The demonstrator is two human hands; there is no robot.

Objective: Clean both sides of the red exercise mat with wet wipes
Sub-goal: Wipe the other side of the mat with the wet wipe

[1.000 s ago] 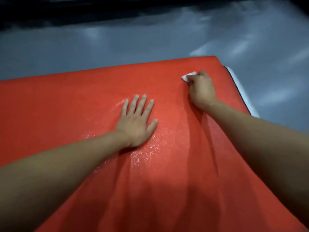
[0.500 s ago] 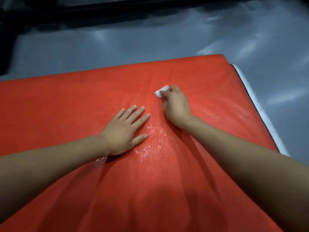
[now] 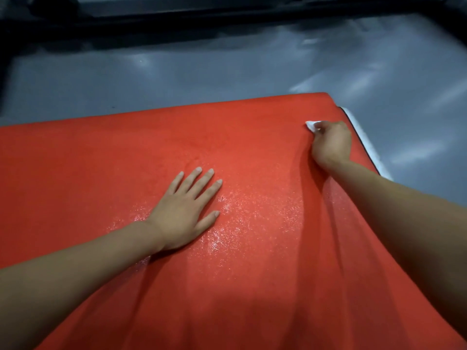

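Observation:
The red exercise mat (image 3: 126, 160) lies flat and fills most of the view. Its middle glistens with wet streaks. My left hand (image 3: 185, 210) rests palm down on the mat's centre, fingers spread, holding nothing. Near the far right corner of the mat my right hand (image 3: 331, 144) is closed on a white wet wipe (image 3: 311, 125), pressing it onto the red surface. Only a small white corner of the wipe shows past the fingers.
The mat lies on a shiny grey floor (image 3: 177, 77). A white strip (image 3: 366, 145) runs along the mat's right edge. A dark frame or beam (image 3: 227, 16) crosses the far background.
My right hand slid the wipe from the mat's middle, beside the left hand, out to the far right corner. My left hand stayed flat on the mat.

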